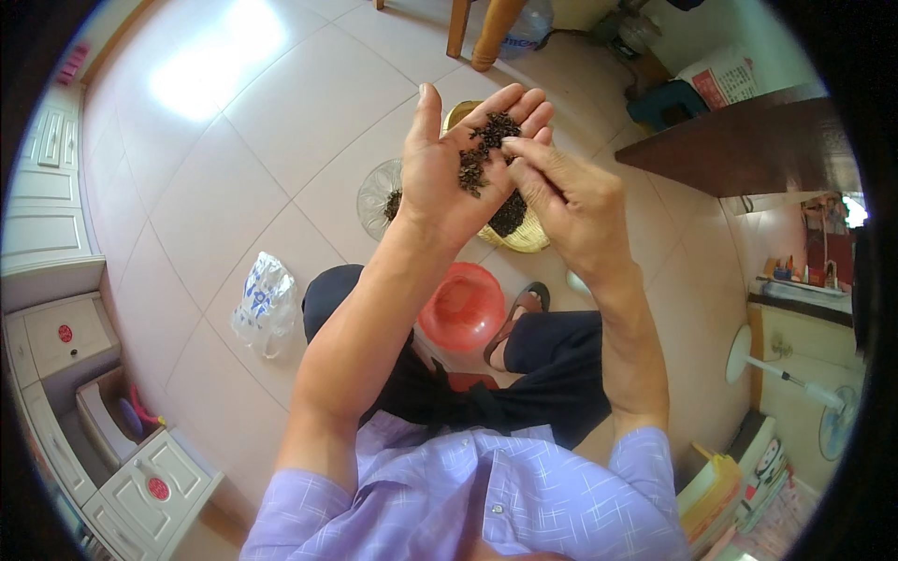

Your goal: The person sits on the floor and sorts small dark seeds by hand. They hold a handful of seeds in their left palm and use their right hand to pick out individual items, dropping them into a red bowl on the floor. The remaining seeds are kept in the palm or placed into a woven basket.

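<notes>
My left hand (445, 168) is held palm up with its fingers stretched out, bearing two small heaps of dark dried pieces (499, 128), perhaps tea leaves. Over its palm, my right hand (572, 203) brings thumb and forefinger to the edge of the heaps; whether a piece is pinched between them cannot be made out. Below both hands a woven bamboo basket (531, 240) with more dark pieces is partly hidden. A clear glass dish (374, 193), also with dark pieces in it, stands left of the basket, half behind my left wrist.
A red plastic basin (466, 308) stands on the tiled floor (245, 189) between my feet. To its left lies a clear plastic bag (265, 305). Wooden furniture legs (459, 28) rise at the top, a dark wooden panel (729, 144) at right, white cabinets (151, 484) at left.
</notes>
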A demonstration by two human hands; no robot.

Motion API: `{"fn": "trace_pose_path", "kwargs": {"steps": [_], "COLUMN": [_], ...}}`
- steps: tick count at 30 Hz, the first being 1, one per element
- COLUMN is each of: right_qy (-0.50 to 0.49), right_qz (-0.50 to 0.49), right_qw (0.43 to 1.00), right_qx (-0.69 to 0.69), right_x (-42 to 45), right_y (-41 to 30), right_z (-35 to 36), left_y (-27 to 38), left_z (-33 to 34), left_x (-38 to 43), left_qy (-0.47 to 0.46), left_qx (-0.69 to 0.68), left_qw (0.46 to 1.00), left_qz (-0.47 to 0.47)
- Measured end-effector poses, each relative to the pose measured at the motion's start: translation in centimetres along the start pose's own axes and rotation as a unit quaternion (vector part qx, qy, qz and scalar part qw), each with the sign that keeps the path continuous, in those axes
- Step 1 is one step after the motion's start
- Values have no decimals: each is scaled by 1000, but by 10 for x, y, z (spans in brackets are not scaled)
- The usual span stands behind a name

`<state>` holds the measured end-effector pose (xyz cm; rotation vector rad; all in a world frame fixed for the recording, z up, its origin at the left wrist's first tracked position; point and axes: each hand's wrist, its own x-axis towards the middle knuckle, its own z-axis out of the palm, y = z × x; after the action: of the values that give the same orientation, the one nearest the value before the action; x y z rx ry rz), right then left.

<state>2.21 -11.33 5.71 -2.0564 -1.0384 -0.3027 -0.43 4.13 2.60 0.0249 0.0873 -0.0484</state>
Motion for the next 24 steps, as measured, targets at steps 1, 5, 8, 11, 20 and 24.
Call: {"fn": "trace_pose_path", "kwargs": {"steps": [1,5,8,11,20,24], "right_qy": [5,12,-1,-14,-47,-77], "right_qz": [0,13,14,19,49,55], "right_qw": [1000,1000,1000,1000,998,996], "right_qx": [12,16,6,15,-18,-1], "right_x": [2,7,8,7,8,8], "right_y": [3,2,4,3,2,-2], "right_z": [0,1,5,2,1,0], "left_y": [0,-4,-6,-8,-9,-9], "left_z": [0,-1,0,-1,-2,-4], "left_x": [-1,-2,-3,-1,-1,0], "left_qy": [5,4,7,14,25,12], "left_qx": [0,-5,10,24,42,63], "left_qw": [1000,1000,1000,999,999,998], "left_qz": [-2,-16,-15,-18,-13,-7]}}
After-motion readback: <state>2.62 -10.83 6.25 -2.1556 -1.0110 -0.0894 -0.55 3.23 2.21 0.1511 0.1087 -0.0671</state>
